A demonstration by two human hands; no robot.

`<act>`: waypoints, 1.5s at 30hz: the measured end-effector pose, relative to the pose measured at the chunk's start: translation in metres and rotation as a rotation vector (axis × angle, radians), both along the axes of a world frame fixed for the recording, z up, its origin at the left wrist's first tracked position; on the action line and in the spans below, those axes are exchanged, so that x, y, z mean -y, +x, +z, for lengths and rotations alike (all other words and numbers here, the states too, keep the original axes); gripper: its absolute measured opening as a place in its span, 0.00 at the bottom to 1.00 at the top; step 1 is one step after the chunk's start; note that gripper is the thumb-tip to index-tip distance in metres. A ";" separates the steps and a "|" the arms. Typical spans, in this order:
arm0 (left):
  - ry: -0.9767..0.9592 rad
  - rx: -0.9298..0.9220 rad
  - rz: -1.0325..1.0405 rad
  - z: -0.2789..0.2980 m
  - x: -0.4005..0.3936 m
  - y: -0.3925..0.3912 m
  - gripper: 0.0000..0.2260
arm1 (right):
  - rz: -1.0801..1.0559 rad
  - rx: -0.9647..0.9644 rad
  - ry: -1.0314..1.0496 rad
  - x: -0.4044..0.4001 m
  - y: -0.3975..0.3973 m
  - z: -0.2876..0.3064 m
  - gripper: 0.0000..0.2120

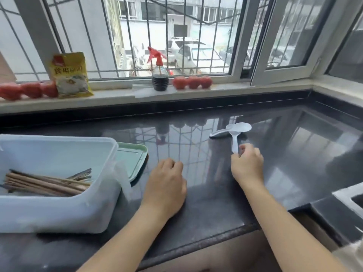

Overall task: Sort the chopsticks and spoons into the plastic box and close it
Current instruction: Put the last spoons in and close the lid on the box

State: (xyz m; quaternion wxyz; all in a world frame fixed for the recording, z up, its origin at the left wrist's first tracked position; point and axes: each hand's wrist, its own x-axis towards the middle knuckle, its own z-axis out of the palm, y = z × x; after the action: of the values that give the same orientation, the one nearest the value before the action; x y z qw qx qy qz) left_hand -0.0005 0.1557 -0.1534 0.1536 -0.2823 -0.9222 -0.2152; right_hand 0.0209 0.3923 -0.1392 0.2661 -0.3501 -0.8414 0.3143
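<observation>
Two spoons (pixel 238 128): light, stiff, slick plastic; grab handles
right hand (pixel 247 163): pinching one spoon handle
left hand (pixel 167 181): loosely curled, empty

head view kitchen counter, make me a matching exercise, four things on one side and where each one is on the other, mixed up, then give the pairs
Things:
1. chopsticks
2. white plastic spoon
3. green lid
4. spray bottle

Places:
A. on the windowsill, left of three tomatoes
B. on the counter, partly behind the plastic box
C. handle pinched by the right hand
D. lying inside the plastic box

Pairs: 1-D, 2-C, 3-B, 4-A
</observation>
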 end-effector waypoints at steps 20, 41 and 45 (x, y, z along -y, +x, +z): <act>0.021 0.061 0.054 0.002 0.003 0.002 0.08 | -0.224 -0.177 -0.210 0.007 -0.006 0.014 0.15; 0.766 0.524 0.062 0.015 0.011 -0.009 0.14 | 0.918 -0.168 0.225 0.096 0.001 0.006 0.20; 0.987 0.529 0.155 0.020 0.016 -0.011 0.11 | 1.095 -0.063 0.092 0.109 -0.016 0.011 0.10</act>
State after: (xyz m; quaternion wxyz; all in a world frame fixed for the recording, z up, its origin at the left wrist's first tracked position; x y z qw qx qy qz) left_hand -0.0117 0.1398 -0.1339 0.0465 -0.0450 -0.7374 -0.6723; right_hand 0.0051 0.2833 -0.1280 0.1039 0.1604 -0.9049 0.3802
